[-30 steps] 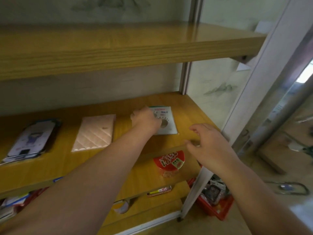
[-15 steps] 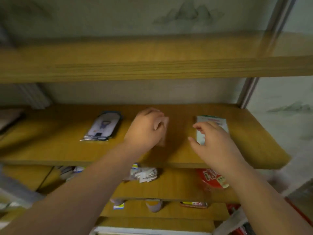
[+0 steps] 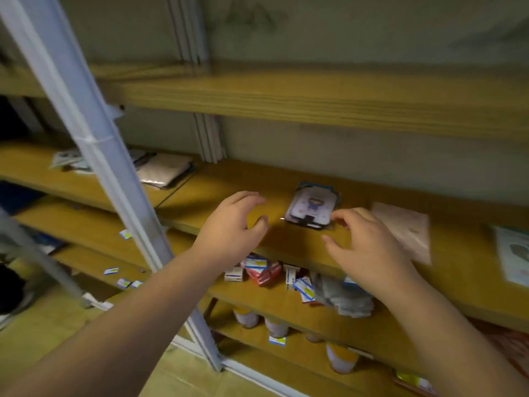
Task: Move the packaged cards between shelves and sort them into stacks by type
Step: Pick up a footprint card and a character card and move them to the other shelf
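A dark-edged packaged card [image 3: 313, 208] with a cartoon figure lies flat on the middle wooden shelf [image 3: 286, 239]. To its right lie a pale pink quilted packet [image 3: 406, 230] and, at the frame's right edge, a white-and-green card [image 3: 513, 256]. My left hand [image 3: 233, 222] hovers just left of the cartoon card, fingers curled and apart, holding nothing. My right hand [image 3: 363, 242] hovers at the card's lower right corner, fingers spread and empty. More packets [image 3: 163, 169] lie on the adjoining shelf to the left.
A white metal upright [image 3: 108, 173] slants across the left, between the two shelf bays. The shelf below holds small boxes and a grey bundle [image 3: 340, 293]. Jars [image 3: 342, 358] stand lower down. An upper shelf board [image 3: 315, 101] overhangs the working shelf.
The view has swung left. Both hands left the pink packet and the white-and-green card and now flank the cartoon card. The left hand has opened.
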### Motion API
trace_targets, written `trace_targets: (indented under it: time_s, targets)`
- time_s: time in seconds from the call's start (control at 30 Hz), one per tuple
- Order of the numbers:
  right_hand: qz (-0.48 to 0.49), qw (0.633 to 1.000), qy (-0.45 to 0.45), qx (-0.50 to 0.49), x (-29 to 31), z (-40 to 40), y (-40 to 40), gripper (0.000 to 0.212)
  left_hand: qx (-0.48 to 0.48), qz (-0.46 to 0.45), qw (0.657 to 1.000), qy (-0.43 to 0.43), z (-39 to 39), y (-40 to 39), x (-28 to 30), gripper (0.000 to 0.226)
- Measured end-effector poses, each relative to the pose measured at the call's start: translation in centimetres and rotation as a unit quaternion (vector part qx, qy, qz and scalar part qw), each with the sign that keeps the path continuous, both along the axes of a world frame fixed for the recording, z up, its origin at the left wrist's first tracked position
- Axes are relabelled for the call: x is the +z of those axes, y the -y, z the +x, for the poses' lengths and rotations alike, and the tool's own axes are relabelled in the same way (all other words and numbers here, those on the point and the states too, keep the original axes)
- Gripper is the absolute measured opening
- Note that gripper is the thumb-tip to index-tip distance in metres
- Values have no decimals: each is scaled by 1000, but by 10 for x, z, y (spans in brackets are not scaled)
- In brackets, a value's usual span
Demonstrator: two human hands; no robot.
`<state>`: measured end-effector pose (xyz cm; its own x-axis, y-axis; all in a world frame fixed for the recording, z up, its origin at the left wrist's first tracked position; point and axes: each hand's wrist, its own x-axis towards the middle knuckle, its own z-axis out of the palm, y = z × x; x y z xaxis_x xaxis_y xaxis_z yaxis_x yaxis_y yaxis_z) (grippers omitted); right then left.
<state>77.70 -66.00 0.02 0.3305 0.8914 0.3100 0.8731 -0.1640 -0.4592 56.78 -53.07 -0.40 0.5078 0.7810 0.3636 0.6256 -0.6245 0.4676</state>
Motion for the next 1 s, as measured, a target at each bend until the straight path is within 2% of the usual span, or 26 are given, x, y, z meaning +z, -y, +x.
trace_targets:
  time_s: [0.3,0.43,0.53,0.77,1.0]
  targets:
    - [-6,999,14,34,10,-186,-78,44,-6,-12,1000,25,-204,-45,7,51]
    - [0,998,25,55,14,-266,-114,44,-25,-14,999,39,-289,-71,8,43]
    - [-4,997,27,79,16,-317,-137,46,10,6,1000,-2,-340,-95,7,46]
    - [-17,988,51,142,15,-395,-194,48,125,42,987,-89,-412,-162,1,57]
    - [-29,982,53,180,8,-424,-262,48,182,32,978,-100,-443,-212,5,59]
